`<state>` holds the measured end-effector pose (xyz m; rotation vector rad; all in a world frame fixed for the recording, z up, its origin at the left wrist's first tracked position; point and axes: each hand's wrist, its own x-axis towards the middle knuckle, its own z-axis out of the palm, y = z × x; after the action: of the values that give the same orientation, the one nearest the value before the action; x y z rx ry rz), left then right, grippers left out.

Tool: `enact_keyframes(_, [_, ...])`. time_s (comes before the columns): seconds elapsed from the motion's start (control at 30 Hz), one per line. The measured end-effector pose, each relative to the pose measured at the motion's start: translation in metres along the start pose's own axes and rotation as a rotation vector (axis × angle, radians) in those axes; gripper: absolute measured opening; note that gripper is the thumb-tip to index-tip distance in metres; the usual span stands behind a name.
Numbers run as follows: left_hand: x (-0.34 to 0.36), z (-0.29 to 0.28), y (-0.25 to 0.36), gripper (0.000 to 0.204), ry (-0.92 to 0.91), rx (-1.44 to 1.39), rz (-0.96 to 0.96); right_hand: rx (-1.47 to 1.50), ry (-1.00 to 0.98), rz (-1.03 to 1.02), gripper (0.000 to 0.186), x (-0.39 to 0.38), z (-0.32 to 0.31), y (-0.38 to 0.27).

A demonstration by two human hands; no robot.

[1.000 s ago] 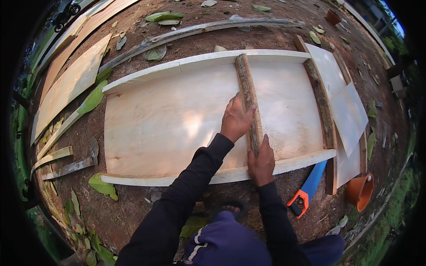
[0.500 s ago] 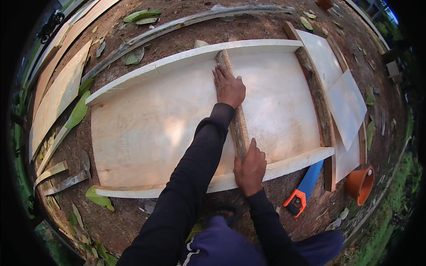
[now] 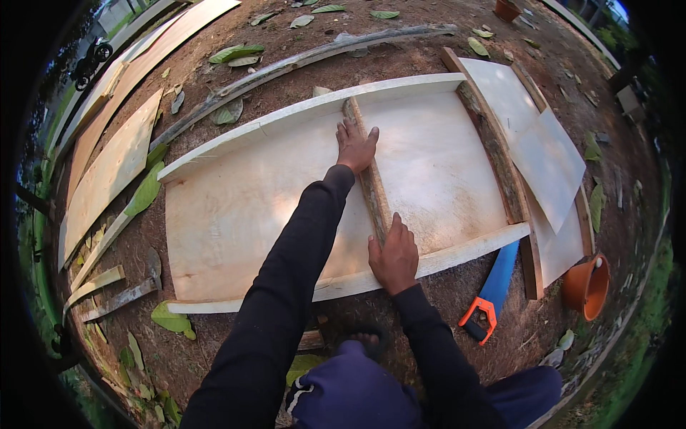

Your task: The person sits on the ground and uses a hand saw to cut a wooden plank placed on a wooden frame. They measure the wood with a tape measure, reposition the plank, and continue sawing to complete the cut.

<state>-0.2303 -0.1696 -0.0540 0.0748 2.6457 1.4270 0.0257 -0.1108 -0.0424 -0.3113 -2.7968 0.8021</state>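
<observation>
Batten (image 3: 371, 182) across plywood (image 3: 243, 207): pressed flat under left hand (image 3: 355, 146), fingers spread; near end pinned by right hand (image 3: 391, 257), open-palmed.

Panel (image 3: 257, 207): lay flat on the ground (image 3: 400, 43).
Batten (image 3: 368, 175): lay across the panel — left hand (image 3: 356, 146) on its far part, right hand (image 3: 393, 259) on its near end.
Second batten (image 3: 493, 154): farther right.
Saw (image 3: 491, 289): right of the right hand — pot (image 3: 586, 286) beyond it.
Hammer (image 3: 125, 289): left of the panel.
</observation>
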Motion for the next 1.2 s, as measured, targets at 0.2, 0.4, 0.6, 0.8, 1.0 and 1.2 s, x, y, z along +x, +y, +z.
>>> enact_keyframes(0.2, [-0.136,-0.016,-0.029,0.077,0.076,-0.238,0.095,0.262,0.123,-0.031,0.061,-0.024,-0.036,0.028])
enact_keyframes(0.4, [-0.242,-0.032,-0.078,0.059,-0.012,-0.106,0.087,0.066,0.316,-0.02,0.051,-0.052,-0.06,0.066])
enact_keyframes(0.6, [-0.233,-0.039,-0.016,0.063,-0.068,-0.046,0.261,-0.072,0.292,0.112,0.058,-0.058,-0.057,0.077])
enact_keyframes(0.8, [-0.193,-0.045,0.09,0.068,0.053,-0.056,0.732,-0.191,0.242,0.099,0.061,-0.068,-0.039,0.091])
enact_keyframes(1.0, [-0.175,0.025,0.036,0.06,0.037,0.442,0.831,-0.174,0.221,0.074,0.059,-0.065,-0.037,0.085])
enact_keyframes(1.2, [-0.177,0.038,0.005,0.057,0.012,0.076,0.654,-0.15,0.228,0.09,0.057,-0.069,-0.038,0.094])
